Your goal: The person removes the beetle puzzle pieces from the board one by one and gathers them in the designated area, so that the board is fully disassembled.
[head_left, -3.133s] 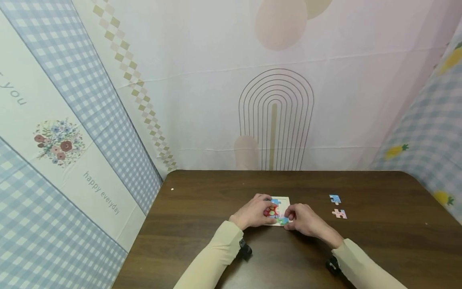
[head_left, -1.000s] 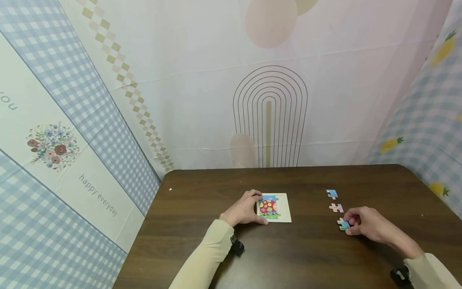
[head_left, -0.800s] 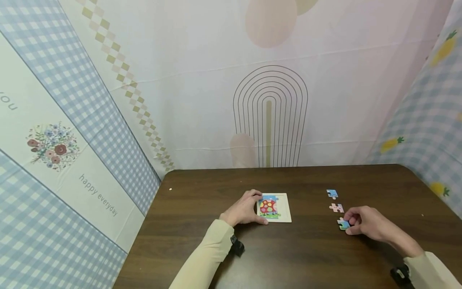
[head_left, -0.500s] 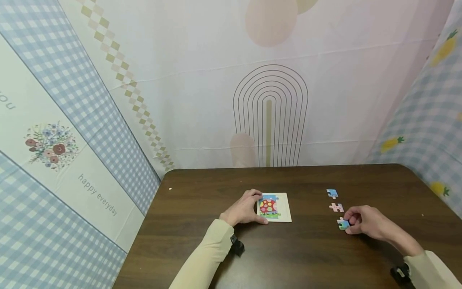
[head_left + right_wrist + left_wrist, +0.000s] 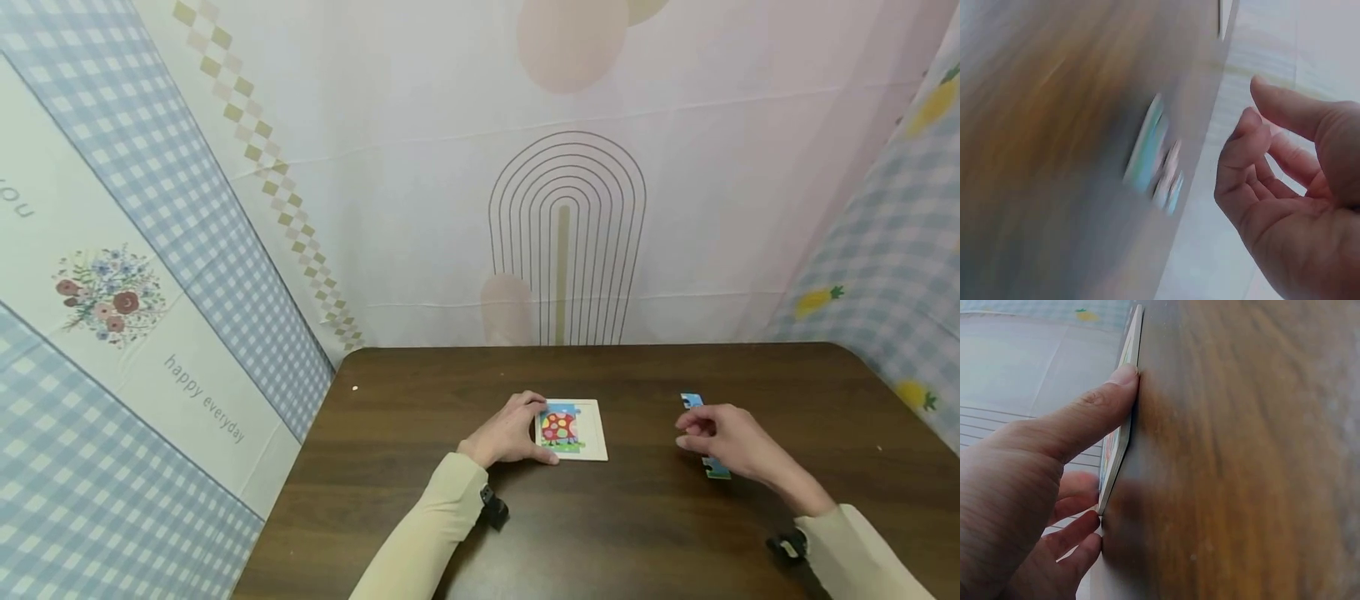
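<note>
A pale puzzle board [image 5: 594, 433] lies on the table, its left part filled with joined pieces that make a red, spotted bug picture [image 5: 558, 427]. My left hand [image 5: 506, 433] grips the board's left side, thumb at the near edge and fingers at the far edge. To the right, my right hand [image 5: 731, 437] hovers over loose pieces, fingers loosely bent and holding nothing. A blue piece [image 5: 691, 400] shows beyond it and a blue-green piece [image 5: 717, 468] on its near side. The right wrist view also shows a pink piece [image 5: 1166, 178], blurred, which the hand hides from the head view.
The brown wooden table [image 5: 420, 417] reaches back to a patterned cloth wall [image 5: 420, 208]. One small white speck [image 5: 355, 388] lies near the table's far left corner. A checked cloth [image 5: 885, 275] hangs at the right side.
Three seconds ago both hands were at the board. My right hand then put the blue-green piece by the other two, let it go, and has risen leftward. The left hand stays on the board.
</note>
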Available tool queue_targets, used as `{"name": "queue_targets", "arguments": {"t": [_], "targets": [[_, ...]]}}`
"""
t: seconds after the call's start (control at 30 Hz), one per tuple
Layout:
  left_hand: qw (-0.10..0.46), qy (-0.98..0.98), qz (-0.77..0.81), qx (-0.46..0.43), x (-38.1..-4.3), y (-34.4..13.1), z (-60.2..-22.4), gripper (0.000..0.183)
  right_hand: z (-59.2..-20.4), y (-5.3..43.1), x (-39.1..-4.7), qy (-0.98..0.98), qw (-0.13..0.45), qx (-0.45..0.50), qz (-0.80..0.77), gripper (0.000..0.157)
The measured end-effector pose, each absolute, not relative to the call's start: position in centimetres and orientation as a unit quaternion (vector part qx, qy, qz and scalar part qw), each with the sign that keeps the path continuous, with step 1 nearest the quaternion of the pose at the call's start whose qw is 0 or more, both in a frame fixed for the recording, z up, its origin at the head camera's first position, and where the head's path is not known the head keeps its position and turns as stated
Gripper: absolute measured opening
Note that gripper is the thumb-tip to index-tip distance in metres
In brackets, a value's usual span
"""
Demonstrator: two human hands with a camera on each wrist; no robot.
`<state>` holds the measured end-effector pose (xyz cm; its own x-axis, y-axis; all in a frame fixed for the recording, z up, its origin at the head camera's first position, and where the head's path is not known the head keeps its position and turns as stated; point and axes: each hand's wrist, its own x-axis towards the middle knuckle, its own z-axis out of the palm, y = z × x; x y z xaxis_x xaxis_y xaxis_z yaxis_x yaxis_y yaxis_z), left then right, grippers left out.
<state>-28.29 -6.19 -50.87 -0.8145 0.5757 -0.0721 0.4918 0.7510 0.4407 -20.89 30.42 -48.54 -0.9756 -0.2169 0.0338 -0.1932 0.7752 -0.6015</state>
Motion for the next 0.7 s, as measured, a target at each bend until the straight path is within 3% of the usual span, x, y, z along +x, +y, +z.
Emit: {"name": "queue_targets", "arguments": {"t": [0.13,0.47,0.7], "targets": [[0.1,0.931,0.201,0.29,-28.3,-6.2,-50.9,0.085,-48.7,27.1,-22.2,0.937,-0.009,-0.142,-0.32,0.01],[0.108,0.932,0.202,0.28,-28.1,-6.2,-50.7,0.078,-49.2,20.1,-26.0,0.937,0.023,-0.171,-0.303,0.011],[0.107,0.933,0.203,0.278,-28.1,-6.3,-50.6,0.078,-50.3,17.9,-28.1,0.942,0.018,-0.177,-0.285,0.016]]}}
